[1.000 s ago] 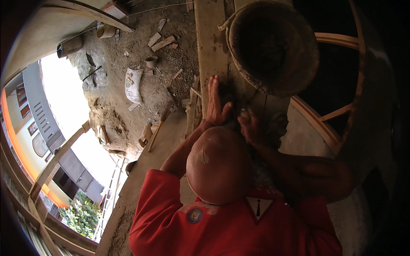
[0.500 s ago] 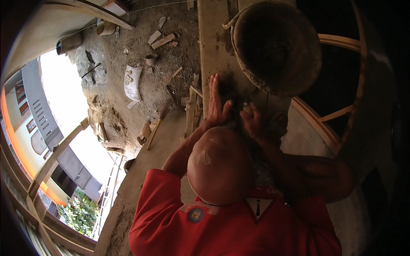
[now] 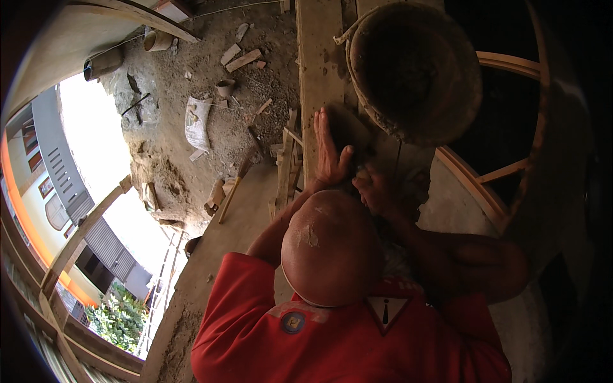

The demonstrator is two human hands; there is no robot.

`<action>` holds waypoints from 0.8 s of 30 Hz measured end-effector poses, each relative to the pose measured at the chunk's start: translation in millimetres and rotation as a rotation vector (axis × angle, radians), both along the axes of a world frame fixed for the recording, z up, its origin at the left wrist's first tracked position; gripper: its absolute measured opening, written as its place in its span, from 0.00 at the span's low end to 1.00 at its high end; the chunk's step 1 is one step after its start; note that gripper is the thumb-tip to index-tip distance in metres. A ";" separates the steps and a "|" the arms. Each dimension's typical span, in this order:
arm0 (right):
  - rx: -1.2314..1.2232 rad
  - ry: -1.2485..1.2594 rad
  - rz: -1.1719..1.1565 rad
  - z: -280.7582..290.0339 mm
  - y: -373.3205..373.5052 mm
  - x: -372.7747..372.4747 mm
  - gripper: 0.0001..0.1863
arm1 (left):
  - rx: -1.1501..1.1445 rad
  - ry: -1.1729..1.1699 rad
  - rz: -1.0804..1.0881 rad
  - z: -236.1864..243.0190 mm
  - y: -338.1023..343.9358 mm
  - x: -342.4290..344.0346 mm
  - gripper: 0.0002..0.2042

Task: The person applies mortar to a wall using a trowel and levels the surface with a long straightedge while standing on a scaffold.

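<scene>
Neither my left hand nor my right hand appears. Directly below me is the bald head (image 3: 329, 249) of another person in a red shirt (image 3: 268, 345). That person's left hand (image 3: 329, 156) lies with fingers extended along a wooden plank (image 3: 311, 64). Their right hand (image 3: 377, 191) is curled around what looks like a tool handle; a dark flat blade (image 3: 345, 124) shows beside their left fingers, though shadow hides its exact shape. A large mortar-crusted bucket (image 3: 383, 121) with a dark inside stands just beyond both hands, at the upper right.
Left lie a rubble-strewn ground (image 3: 159, 153) with a white sack (image 3: 196, 124), wood scraps (image 3: 242, 60), small containers (image 3: 225, 86) and a yellow-handled tool (image 3: 230, 198). A timber railing (image 3: 86, 233) fronts a house at far left. An orange-brown curved frame (image 3: 507, 60) borders a dark opening at right.
The other person's hands have shifted slightly, the left one a little up and the right one inward. The dark blade shows more clearly now. Their head has moved slightly right.
</scene>
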State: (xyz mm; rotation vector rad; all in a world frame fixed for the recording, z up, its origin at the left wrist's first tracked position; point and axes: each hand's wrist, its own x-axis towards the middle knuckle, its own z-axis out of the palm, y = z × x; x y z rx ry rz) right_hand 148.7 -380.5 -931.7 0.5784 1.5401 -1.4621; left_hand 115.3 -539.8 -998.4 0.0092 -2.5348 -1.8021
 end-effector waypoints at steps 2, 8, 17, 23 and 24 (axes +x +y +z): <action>-0.024 -0.010 -0.072 -2.8 -4.2 5.9 0.17 | 0.005 0.011 0.003 2.4 2.3 -0.9 0.45; -0.148 -0.025 -0.064 -21.3 -11.5 11.0 0.12 | 0.035 0.028 0.031 5.8 4.4 -4.9 0.45; -0.191 -0.026 0.039 83.6 -10.2 -50.2 0.22 | 0.106 0.349 0.605 77.1 -73.1 -53.1 0.37; -0.154 0.423 -0.156 182.6 31.5 -93.7 0.29 | 0.167 0.203 0.773 86.2 -109.5 -76.1 0.32; -0.033 0.720 -0.074 186.2 37.8 -97.0 0.28 | 0.145 0.128 0.736 84.0 -106.1 -77.8 0.31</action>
